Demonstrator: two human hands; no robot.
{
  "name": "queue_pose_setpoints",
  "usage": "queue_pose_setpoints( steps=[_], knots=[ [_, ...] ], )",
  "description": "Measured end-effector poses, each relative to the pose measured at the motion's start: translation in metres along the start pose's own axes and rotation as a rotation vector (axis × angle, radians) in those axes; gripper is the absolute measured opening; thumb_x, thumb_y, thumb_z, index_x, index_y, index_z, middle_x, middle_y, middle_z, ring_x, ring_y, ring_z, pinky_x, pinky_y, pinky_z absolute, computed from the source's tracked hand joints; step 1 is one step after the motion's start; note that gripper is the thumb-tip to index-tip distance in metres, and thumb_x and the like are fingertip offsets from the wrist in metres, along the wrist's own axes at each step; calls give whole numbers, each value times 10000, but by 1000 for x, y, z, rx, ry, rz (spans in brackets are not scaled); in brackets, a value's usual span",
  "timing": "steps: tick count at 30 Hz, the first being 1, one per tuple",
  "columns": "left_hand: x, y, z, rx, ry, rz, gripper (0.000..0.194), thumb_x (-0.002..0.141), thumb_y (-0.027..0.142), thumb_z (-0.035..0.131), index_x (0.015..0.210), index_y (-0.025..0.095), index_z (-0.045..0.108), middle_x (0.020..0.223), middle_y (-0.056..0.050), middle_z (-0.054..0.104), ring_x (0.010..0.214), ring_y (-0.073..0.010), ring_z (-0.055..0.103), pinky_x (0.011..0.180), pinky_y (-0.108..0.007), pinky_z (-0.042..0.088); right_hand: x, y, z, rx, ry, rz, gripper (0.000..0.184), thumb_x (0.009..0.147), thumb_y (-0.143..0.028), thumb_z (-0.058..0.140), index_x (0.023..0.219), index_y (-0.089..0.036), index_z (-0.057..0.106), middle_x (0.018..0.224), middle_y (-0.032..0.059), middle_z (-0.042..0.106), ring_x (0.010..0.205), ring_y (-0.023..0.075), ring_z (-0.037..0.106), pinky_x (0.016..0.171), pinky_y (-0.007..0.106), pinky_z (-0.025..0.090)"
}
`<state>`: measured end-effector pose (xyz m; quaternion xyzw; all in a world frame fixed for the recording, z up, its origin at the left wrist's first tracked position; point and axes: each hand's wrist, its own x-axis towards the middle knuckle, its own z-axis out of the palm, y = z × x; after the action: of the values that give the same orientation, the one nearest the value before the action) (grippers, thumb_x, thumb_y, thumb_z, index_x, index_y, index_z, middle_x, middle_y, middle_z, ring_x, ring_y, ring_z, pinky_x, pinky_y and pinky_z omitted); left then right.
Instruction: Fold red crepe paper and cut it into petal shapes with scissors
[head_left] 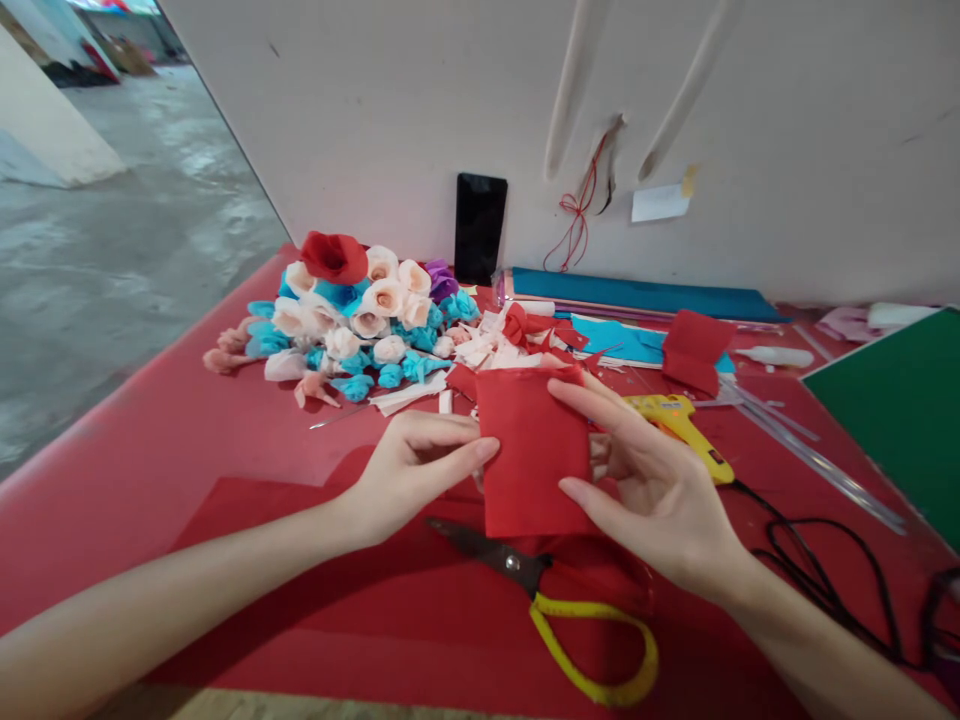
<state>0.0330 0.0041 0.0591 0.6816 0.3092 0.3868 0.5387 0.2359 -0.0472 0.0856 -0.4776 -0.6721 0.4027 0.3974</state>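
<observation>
A red rectangle of folded crepe paper (531, 465) is held upright between both hands, above the red table. My left hand (427, 460) pinches its left edge, thumb in front and fingers behind. At the right edge, my right hand (652, 470) grips the same paper, with the thumb and a finger on its face and other fingers behind. Below the paper lie scissors (517, 565) with a yellow-wrapped handle, resting on a larger sheet of red paper (300, 590). Part of the scissors' other handle is hard to make out against the red.
A pile of paper flowers (367, 320) stands at the back left, beside paper scraps (495, 340). A phone (480, 228) leans on the wall. To the right are a yellow glue gun (686, 430) with a black cord (832, 540), clear glue sticks (817, 460) and a green board (900, 410).
</observation>
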Motion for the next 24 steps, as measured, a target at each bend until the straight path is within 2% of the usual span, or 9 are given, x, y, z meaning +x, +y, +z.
queue_pose_setpoints(
  steps=[4, 6, 8, 11, 14, 16, 18, 21, 24],
  knots=[
    [-1, -3, -2, -100, -11, -71, 274, 802, 271, 595, 563, 138, 607, 559, -6, 597, 525, -92, 525, 520, -193, 435, -1, 0, 2, 90, -14, -22, 625, 795, -78, 545, 1287, -441, 418, 1504, -48, 204, 1014, 188, 587, 702, 271, 544],
    [-2, -6, -2, -208, -71, -120, 199, 801, 319, 599, 710, 151, 653, 654, -21, 641, 574, -110, 572, 573, -212, 475, -1, 2, 4, 138, -33, -21, 627, 796, -66, 536, 1288, -436, 418, 1498, -54, 218, 1108, 207, 545, 740, 270, 542],
    [-1, -7, -1, -307, -120, -143, 232, 784, 372, 613, 899, 174, 649, 803, -43, 678, 656, -139, 623, 630, -240, 511, -1, 3, 5, 153, -67, -15, 641, 787, -51, 534, 1289, -432, 417, 1483, -55, 258, 1165, 215, 509, 781, 272, 533],
    [0, -5, 1, -314, -69, -193, 279, 753, 380, 646, 941, 175, 628, 881, -55, 688, 753, -164, 654, 671, -246, 533, -2, 4, 8, 106, -136, -20, 700, 756, -11, 532, 1291, -445, 407, 1463, -71, 303, 1209, 215, 468, 810, 266, 516],
    [1, -2, 3, -231, -16, -252, 199, 760, 339, 646, 848, 160, 642, 802, -40, 694, 693, -149, 653, 644, -236, 539, -3, 2, 10, 125, -179, -12, 812, 746, 11, 519, 1324, -512, 291, 1473, -85, 279, 950, 126, 600, 702, 222, 522],
    [1, -1, 3, -221, -12, -250, 187, 758, 326, 649, 853, 165, 644, 821, -37, 700, 678, -146, 652, 627, -235, 541, -4, 0, 11, 181, -192, 5, 899, 761, 2, 514, 1338, -573, 134, 1480, -83, 264, 683, 50, 582, 585, 191, 506],
    [0, 1, 3, -230, 14, -243, 174, 754, 310, 653, 850, 166, 637, 822, -33, 699, 674, -142, 649, 610, -223, 537, -4, -1, 10, 179, -172, 6, 908, 784, -44, 535, 1326, -604, 70, 1484, -95, 245, 644, 41, 553, 573, 188, 503],
    [0, 2, 3, -215, 101, -234, 163, 746, 307, 657, 781, 154, 611, 686, -3, 658, 588, -113, 612, 540, -186, 505, -2, 0, 7, 19, -112, -13, 603, 820, -179, 564, 1274, -522, 366, 1444, -99, 316, 920, 110, 572, 692, 197, 511],
    [0, 3, 2, -136, 126, -205, 178, 751, 320, 647, 759, 148, 601, 669, 0, 638, 579, -110, 595, 519, -176, 485, 2, -1, 6, -104, -99, -10, 212, 865, -237, 493, 1011, -303, 633, 1112, 5, 608, 986, 154, 571, 689, 185, 502]
  ],
)
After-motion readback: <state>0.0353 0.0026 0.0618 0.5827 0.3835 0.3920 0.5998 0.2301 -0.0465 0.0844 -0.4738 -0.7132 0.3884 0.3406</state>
